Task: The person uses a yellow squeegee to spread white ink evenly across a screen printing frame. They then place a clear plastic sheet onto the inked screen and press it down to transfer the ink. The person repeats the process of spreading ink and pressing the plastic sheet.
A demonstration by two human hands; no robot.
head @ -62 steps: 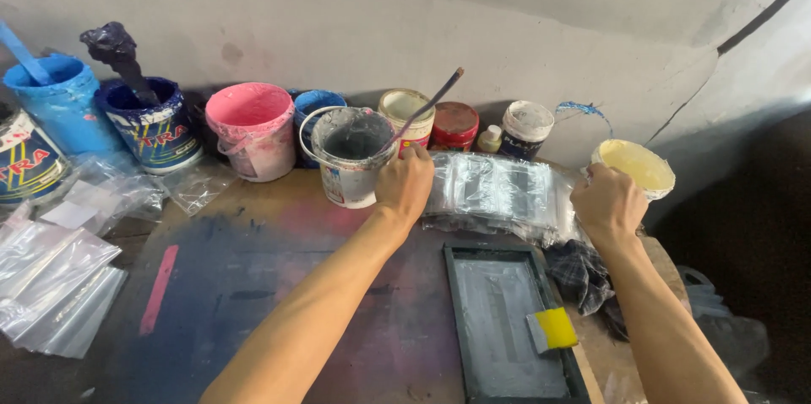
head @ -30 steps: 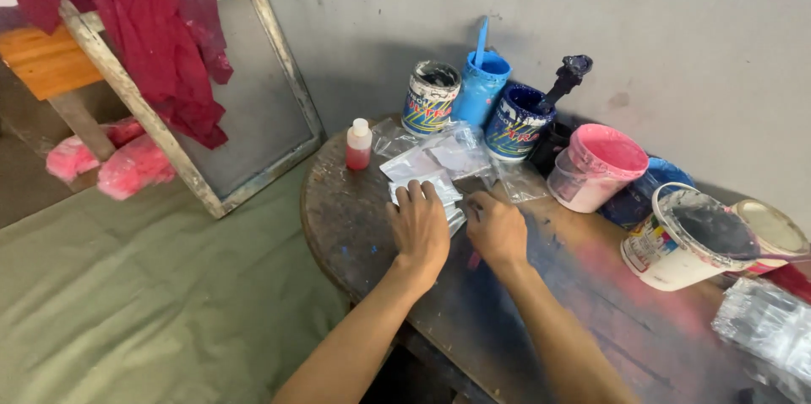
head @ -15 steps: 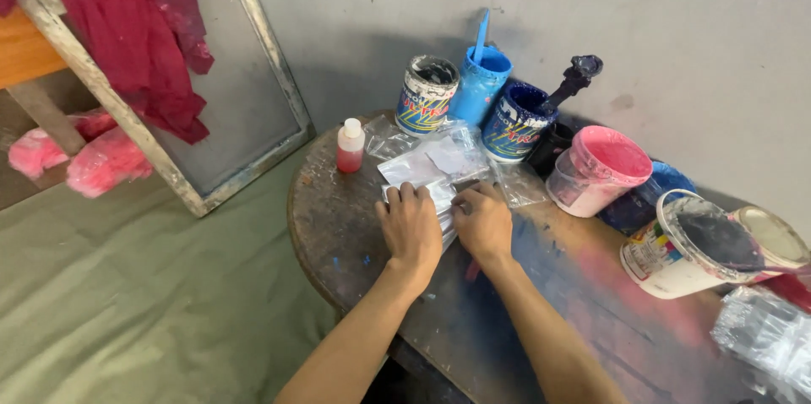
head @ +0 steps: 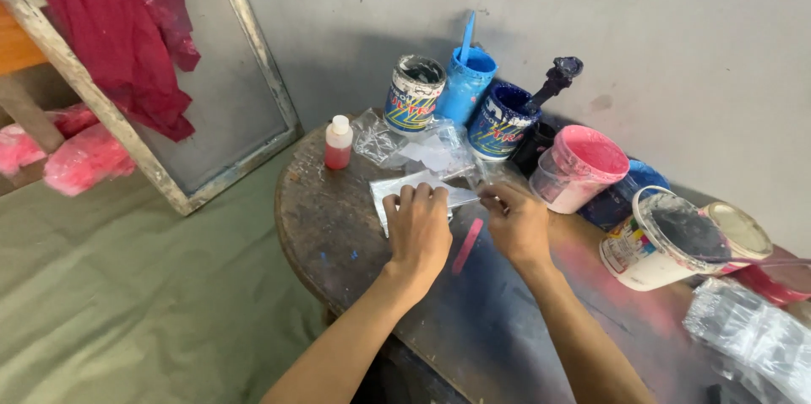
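Observation:
A stack of small clear plastic bags (head: 390, 193) lies on the dark, paint-stained round table (head: 329, 227). My left hand (head: 417, 231) rests flat on the stack, fingers spread over its right half. My right hand (head: 517, 220) is just to the right, its fingertips pinching the edge of a thin clear bag (head: 469, 196) off the stack. More crumpled clear plastic (head: 431, 149) lies behind the stack, against the paint cans.
Along the wall stand a printed can (head: 411, 93), a light blue pot with a stick (head: 466, 83), a dark blue can (head: 500, 119), a pink bucket (head: 578, 166) and a white tub of dark paint (head: 663, 237). A small red bottle (head: 339, 143) stands left. A screen frame (head: 211, 75) draped with red cloth leans beside the table.
The view turned left from the paint tubs to the table's left end. Both hands moved onto the bag stack, and the right hand now pinches one bag's edge.

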